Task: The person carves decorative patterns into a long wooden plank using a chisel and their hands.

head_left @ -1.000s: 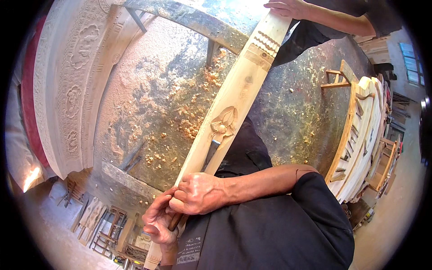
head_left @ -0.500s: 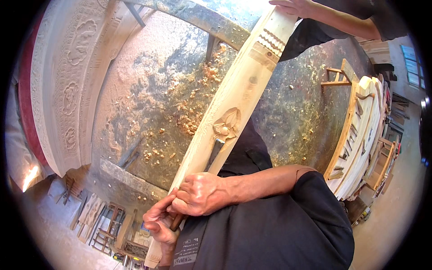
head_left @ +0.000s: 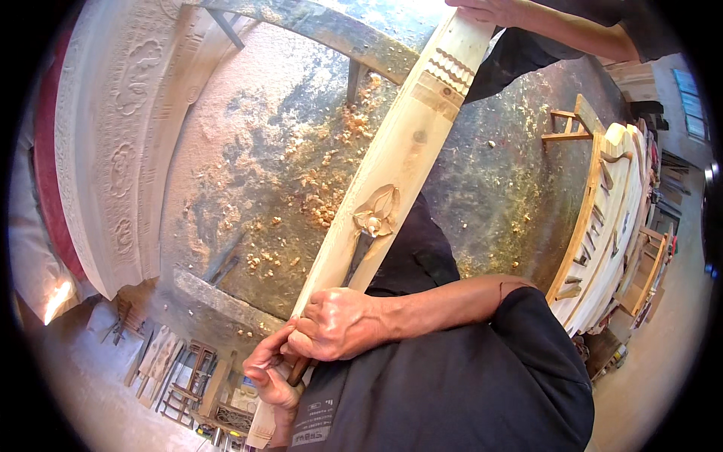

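Note:
A long pale board (head_left: 399, 158) runs diagonally from below my hands to the top of the view, with notched wavy bands near its far end. A carved flower (head_left: 376, 203) is cut into it, and a chisel (head_left: 358, 255) has its blade at the flower's lower edge. My right hand (head_left: 331, 324) is closed around the chisel's shaft over the board. Just below and left, my left hand (head_left: 275, 377) has curled fingers on the wooden handle, partly hidden by the right hand.
A co-worker's hand (head_left: 474, 13) rests on the board's far end. A large relief-carved panel (head_left: 105, 173) stands at left. Shavings litter the dusty floor (head_left: 233, 143) between metal supports (head_left: 316, 38). A wooden bench (head_left: 565, 271) at right bears several tools.
The board and surroundings have shifted slightly in view, and the co-worker's forearm a little to the right. Both my hands keep their grip on the chisel.

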A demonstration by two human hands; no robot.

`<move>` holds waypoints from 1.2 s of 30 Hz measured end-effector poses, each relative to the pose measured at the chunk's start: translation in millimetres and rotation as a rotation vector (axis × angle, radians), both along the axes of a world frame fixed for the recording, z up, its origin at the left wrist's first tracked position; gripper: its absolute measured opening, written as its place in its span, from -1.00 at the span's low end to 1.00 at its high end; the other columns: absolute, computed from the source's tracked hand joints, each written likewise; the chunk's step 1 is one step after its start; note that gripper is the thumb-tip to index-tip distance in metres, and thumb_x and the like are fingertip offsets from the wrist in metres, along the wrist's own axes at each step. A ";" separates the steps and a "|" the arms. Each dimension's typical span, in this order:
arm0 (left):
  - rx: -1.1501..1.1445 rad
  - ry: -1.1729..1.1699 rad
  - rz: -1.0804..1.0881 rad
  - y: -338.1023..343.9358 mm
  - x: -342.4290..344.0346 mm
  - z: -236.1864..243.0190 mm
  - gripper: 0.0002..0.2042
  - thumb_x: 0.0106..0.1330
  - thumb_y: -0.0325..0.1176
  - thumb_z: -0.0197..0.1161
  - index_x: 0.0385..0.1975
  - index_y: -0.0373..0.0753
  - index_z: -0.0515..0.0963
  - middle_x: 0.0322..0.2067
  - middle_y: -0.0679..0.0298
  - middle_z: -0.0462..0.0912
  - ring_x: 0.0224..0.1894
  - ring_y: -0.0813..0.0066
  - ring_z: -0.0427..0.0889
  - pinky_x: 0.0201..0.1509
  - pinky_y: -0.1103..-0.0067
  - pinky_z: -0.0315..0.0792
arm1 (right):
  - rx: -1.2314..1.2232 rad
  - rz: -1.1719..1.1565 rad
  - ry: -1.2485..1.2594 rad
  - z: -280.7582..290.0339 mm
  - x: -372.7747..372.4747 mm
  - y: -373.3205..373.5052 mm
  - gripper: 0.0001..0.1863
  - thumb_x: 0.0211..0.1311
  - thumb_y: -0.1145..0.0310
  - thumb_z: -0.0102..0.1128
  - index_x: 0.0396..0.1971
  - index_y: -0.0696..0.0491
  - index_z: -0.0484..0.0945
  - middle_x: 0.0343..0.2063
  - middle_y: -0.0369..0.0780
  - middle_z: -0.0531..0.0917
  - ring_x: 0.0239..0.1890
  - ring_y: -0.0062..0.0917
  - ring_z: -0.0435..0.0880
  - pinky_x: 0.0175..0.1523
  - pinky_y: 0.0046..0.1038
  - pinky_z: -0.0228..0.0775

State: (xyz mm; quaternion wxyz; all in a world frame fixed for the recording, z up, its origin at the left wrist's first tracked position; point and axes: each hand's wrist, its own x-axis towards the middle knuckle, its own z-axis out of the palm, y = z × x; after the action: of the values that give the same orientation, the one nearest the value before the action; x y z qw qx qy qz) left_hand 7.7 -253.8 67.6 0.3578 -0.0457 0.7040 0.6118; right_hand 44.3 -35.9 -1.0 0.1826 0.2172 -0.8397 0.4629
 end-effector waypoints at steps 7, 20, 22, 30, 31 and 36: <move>0.172 0.063 -0.069 -4.1 0.4 -0.4 0.12 0.45 0.59 -0.19 0.22 -0.67 0.52 0.25 -0.43 0.55 0.31 -0.14 0.60 0.48 0.16 0.41 | -0.015 0.021 0.000 4.1 2.4 -12.6 -0.83 0.15 0.33 0.26 -0.46 0.08 0.49 -0.59 -0.26 0.59 -0.51 -0.43 0.72 -0.44 -0.35 0.53; 0.202 0.083 -0.051 -6.1 0.1 -1.6 0.13 0.41 0.61 -0.16 0.15 -0.66 0.57 0.22 -0.44 0.58 0.33 -0.19 0.58 0.51 0.10 0.39 | 0.001 0.027 -0.003 2.7 3.5 -22.4 -0.75 0.27 0.31 0.33 -0.46 0.10 0.46 -0.57 -0.25 0.62 -0.49 -0.43 0.73 -0.41 -0.36 0.56; 0.205 0.087 -0.068 -2.9 -3.2 -1.2 0.13 0.41 0.61 -0.16 0.15 -0.66 0.57 0.22 -0.44 0.58 0.33 -0.19 0.58 0.51 0.10 0.39 | -0.023 0.016 0.003 2.3 2.2 -22.3 -0.74 0.27 0.31 0.34 -0.48 0.10 0.45 -0.58 -0.26 0.61 -0.50 -0.43 0.72 -0.42 -0.37 0.55; 0.180 0.062 -0.039 1.5 -5.6 1.3 0.14 0.40 0.62 -0.15 0.14 -0.67 0.57 0.17 -0.43 0.62 0.26 -0.14 0.65 0.45 0.14 0.46 | -0.014 -0.012 0.008 5.2 -0.2 -16.5 -0.71 0.27 0.30 0.35 -0.51 0.06 0.43 -0.59 -0.30 0.59 -0.55 -0.50 0.67 -0.46 -0.41 0.50; 0.172 0.060 -0.031 1.2 -5.5 1.1 0.14 0.39 0.63 -0.14 0.13 -0.68 0.57 0.14 -0.41 0.64 0.23 -0.12 0.67 0.43 0.16 0.48 | -0.019 -0.018 0.016 3.6 0.1 -17.4 -0.71 0.27 0.30 0.35 -0.52 0.06 0.42 -0.59 -0.30 0.58 -0.55 -0.51 0.67 -0.47 -0.41 0.49; 0.096 0.018 0.004 -2.3 -6.1 -0.8 0.17 0.35 0.66 -0.11 0.09 -0.69 0.60 0.03 -0.31 0.72 0.09 0.02 0.74 0.29 0.25 0.60 | -0.030 -0.049 0.034 0.5 -0.5 -17.2 -0.72 0.27 0.32 0.35 -0.51 0.05 0.42 -0.61 -0.32 0.54 -0.58 -0.53 0.62 -0.49 -0.41 0.44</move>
State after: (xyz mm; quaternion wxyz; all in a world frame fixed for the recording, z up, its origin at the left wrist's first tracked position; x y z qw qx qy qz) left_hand 1.5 -256.1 66.8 0.3521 -0.0243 0.6768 0.6460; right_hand 43.8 -53.1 -0.5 0.2116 0.2018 -0.8344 0.4672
